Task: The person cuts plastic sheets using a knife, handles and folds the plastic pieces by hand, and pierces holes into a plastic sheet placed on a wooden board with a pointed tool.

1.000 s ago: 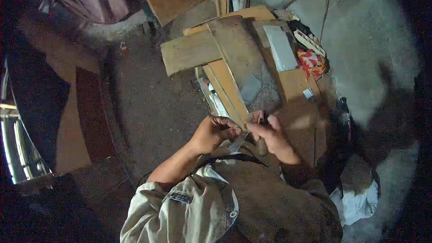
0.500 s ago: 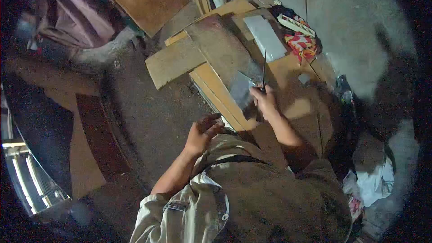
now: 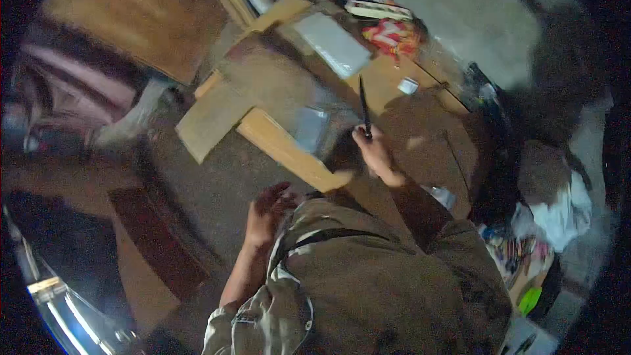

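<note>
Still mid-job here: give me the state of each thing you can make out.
Right hand: closed around the thin dark tool
Thin dark tool: held, tip pointing away from the person
Left hand: open, fingers blurred
White panel: lying flat
Red-and-yellow bundle: crumpled
White bundle: crumpled

Dim, grainy light; the surroundings of the wooden board [image 3: 286, 151] fall into brown shadow. Below and far left of it, bright strips [image 3: 72, 315] glare bluish white. Above and right, the pale floor catches cooler light. Motion blur smears the board's surroundings; wide-angle distortion bends the outer view into black corners.
</note>
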Action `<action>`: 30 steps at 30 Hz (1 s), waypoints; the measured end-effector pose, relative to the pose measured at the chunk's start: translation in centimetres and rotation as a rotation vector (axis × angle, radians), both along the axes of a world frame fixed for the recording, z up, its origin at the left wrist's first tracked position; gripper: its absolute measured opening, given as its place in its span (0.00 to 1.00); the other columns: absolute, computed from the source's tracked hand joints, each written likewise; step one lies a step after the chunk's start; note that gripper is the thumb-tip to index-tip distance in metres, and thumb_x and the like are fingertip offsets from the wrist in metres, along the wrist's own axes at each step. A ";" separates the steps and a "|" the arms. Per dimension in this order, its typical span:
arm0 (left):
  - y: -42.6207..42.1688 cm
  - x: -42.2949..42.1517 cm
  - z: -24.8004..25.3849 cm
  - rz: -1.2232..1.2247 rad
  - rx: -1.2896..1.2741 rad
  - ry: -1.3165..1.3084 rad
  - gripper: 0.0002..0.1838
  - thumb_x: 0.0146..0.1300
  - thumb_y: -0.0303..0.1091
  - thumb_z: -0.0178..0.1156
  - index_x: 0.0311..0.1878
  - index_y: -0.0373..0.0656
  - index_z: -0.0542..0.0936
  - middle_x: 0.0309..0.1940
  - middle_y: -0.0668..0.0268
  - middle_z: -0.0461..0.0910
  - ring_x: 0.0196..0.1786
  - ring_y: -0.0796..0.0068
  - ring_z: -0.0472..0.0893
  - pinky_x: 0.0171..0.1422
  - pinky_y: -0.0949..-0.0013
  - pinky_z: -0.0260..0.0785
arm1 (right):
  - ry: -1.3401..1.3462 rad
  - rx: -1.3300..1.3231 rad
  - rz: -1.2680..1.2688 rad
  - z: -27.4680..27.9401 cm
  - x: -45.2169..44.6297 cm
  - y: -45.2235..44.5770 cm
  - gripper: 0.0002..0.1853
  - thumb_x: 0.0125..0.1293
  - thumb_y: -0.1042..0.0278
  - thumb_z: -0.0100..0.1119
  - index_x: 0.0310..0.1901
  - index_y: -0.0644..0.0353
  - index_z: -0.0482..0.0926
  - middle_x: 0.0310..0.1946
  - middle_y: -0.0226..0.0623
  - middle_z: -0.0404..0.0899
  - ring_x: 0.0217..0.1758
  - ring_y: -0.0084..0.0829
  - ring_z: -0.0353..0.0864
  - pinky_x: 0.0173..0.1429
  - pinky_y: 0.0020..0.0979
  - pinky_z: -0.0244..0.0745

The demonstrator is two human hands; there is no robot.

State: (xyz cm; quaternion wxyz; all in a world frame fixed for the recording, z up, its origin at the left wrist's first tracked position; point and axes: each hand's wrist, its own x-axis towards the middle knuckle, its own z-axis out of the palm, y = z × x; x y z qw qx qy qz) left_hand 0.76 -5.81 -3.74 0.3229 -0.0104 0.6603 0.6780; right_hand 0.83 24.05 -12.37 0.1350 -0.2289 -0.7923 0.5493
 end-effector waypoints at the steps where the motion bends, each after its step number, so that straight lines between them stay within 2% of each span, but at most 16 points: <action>1: -0.8 0.0 -1.0 -0.045 0.033 0.069 0.23 0.63 0.39 0.57 0.55 0.32 0.71 0.43 0.54 0.79 0.42 0.67 0.80 0.45 0.68 0.71 | -0.125 0.203 -0.005 -0.3 1.4 1.0 0.13 0.64 0.58 0.57 0.38 0.62 0.76 0.23 0.33 0.73 0.24 0.25 0.71 0.32 0.34 0.67; 2: -0.6 -0.2 -1.7 -0.086 0.069 0.139 0.25 0.62 0.41 0.58 0.56 0.32 0.71 0.44 0.54 0.79 0.43 0.66 0.80 0.45 0.67 0.71 | -0.088 0.123 -0.010 -0.2 2.6 2.0 0.16 0.64 0.55 0.56 0.39 0.61 0.75 0.23 0.33 0.74 0.25 0.27 0.73 0.36 0.35 0.67; 3: 1.0 -0.7 1.0 -0.119 -0.102 -0.004 0.27 0.61 0.43 0.58 0.56 0.32 0.71 0.48 0.53 0.77 0.45 0.65 0.79 0.46 0.66 0.70 | -0.052 0.044 -0.017 -0.2 3.8 2.9 0.18 0.65 0.52 0.54 0.41 0.61 0.75 0.23 0.34 0.75 0.26 0.28 0.75 0.40 0.36 0.68; 4: 1.4 -0.7 0.7 -0.152 -0.094 -0.006 0.27 0.61 0.43 0.58 0.56 0.32 0.71 0.48 0.53 0.77 0.45 0.65 0.79 0.46 0.66 0.70 | 0.006 0.248 -0.022 -0.5 4.8 3.9 0.20 0.65 0.49 0.53 0.43 0.61 0.75 0.23 0.34 0.76 0.27 0.30 0.77 0.44 0.38 0.69; 6: 1.1 -0.3 -0.2 -0.138 0.154 0.088 0.26 0.61 0.40 0.58 0.58 0.33 0.70 0.48 0.54 0.77 0.45 0.65 0.80 0.47 0.66 0.69 | -0.016 0.283 -0.079 -0.9 7.2 6.5 0.20 0.64 0.49 0.53 0.44 0.60 0.74 0.26 0.36 0.76 0.30 0.31 0.77 0.44 0.38 0.69; 7: 2.1 -0.3 0.6 -0.070 -0.019 -0.058 0.30 0.59 0.46 0.60 0.59 0.34 0.69 0.46 0.56 0.78 0.44 0.66 0.80 0.46 0.67 0.69 | -0.080 0.307 -0.116 -1.8 8.6 8.5 0.21 0.64 0.49 0.53 0.45 0.60 0.74 0.29 0.37 0.76 0.32 0.33 0.77 0.45 0.39 0.70; 8: 2.6 -0.3 0.8 -0.091 -0.019 -0.062 0.30 0.59 0.46 0.60 0.59 0.34 0.69 0.46 0.56 0.78 0.44 0.66 0.80 0.46 0.67 0.69 | -0.166 0.331 -0.154 -2.9 10.2 10.6 0.21 0.64 0.49 0.53 0.47 0.60 0.74 0.32 0.39 0.76 0.34 0.35 0.76 0.45 0.39 0.70; 11: 3.3 -0.4 0.8 -0.187 -0.101 0.032 0.32 0.58 0.49 0.59 0.59 0.35 0.68 0.45 0.57 0.79 0.44 0.68 0.80 0.45 0.68 0.69 | -0.567 0.328 -0.185 -6.9 14.9 19.3 0.23 0.63 0.48 0.52 0.50 0.59 0.73 0.40 0.44 0.75 0.41 0.39 0.76 0.45 0.40 0.72; 13: 3.7 -0.6 1.4 -0.387 -0.176 0.276 0.32 0.58 0.51 0.56 0.58 0.36 0.70 0.45 0.58 0.79 0.43 0.69 0.80 0.43 0.69 0.69 | -0.731 0.281 -0.192 -8.6 16.9 24.0 0.25 0.62 0.48 0.52 0.53 0.58 0.73 0.46 0.47 0.75 0.45 0.42 0.76 0.46 0.41 0.72; 17: 4.3 -0.3 1.2 -0.371 -0.142 0.228 0.30 0.59 0.49 0.53 0.58 0.36 0.70 0.44 0.58 0.79 0.43 0.69 0.81 0.43 0.68 0.70 | -0.380 0.211 -0.403 -9.7 18.8 27.0 0.19 0.60 0.54 0.58 0.48 0.55 0.76 0.41 0.36 0.78 0.37 0.30 0.78 0.43 0.34 0.75; 18: 4.7 -0.1 1.5 -0.334 -0.203 0.154 0.31 0.58 0.51 0.53 0.58 0.35 0.70 0.44 0.58 0.79 0.43 0.69 0.81 0.43 0.68 0.70 | -0.385 0.206 -0.403 -9.9 18.6 26.8 0.19 0.60 0.54 0.58 0.48 0.55 0.76 0.41 0.36 0.78 0.37 0.30 0.78 0.43 0.34 0.75; 19: 5.0 0.0 1.7 -0.295 -0.266 0.084 0.32 0.57 0.52 0.54 0.58 0.35 0.70 0.44 0.58 0.79 0.43 0.69 0.81 0.43 0.68 0.71 | -0.048 0.203 -0.543 -9.7 17.7 25.9 0.19 0.60 0.57 0.60 0.50 0.55 0.76 0.41 0.35 0.78 0.38 0.29 0.77 0.44 0.33 0.75; 21: 4.8 0.3 1.8 -0.320 -0.217 0.178 0.33 0.58 0.52 0.54 0.58 0.34 0.69 0.45 0.58 0.79 0.43 0.69 0.81 0.42 0.68 0.71 | 0.291 0.188 -0.673 -8.0 15.6 24.3 0.19 0.59 0.59 0.61 0.51 0.55 0.75 0.41 0.34 0.78 0.38 0.28 0.77 0.45 0.33 0.75; 22: 4.6 0.5 1.8 -0.346 -0.160 0.271 0.33 0.58 0.52 0.54 0.58 0.34 0.69 0.45 0.59 0.79 0.43 0.69 0.81 0.42 0.68 0.71 | 0.241 0.197 -0.628 -7.6 14.7 24.3 0.19 0.60 0.60 0.61 0.51 0.55 0.75 0.41 0.34 0.78 0.38 0.28 0.77 0.44 0.33 0.75; 26: 4.3 0.7 0.7 -0.336 -0.169 0.176 0.32 0.58 0.52 0.55 0.57 0.34 0.70 0.46 0.59 0.78 0.42 0.69 0.81 0.41 0.69 0.70 | -0.379 0.266 -0.322 -7.8 10.7 25.8 0.16 0.60 0.61 0.60 0.49 0.56 0.75 0.38 0.34 0.78 0.36 0.27 0.76 0.42 0.32 0.74; 30: 4.6 1.0 1.8 -0.253 -0.215 0.113 0.30 0.58 0.52 0.57 0.55 0.36 0.72 0.45 0.59 0.79 0.42 0.70 0.81 0.39 0.70 0.69 | -0.615 0.334 -0.223 -8.9 8.6 26.0 0.14 0.60 0.62 0.60 0.46 0.57 0.75 0.36 0.34 0.77 0.33 0.26 0.76 0.40 0.31 0.73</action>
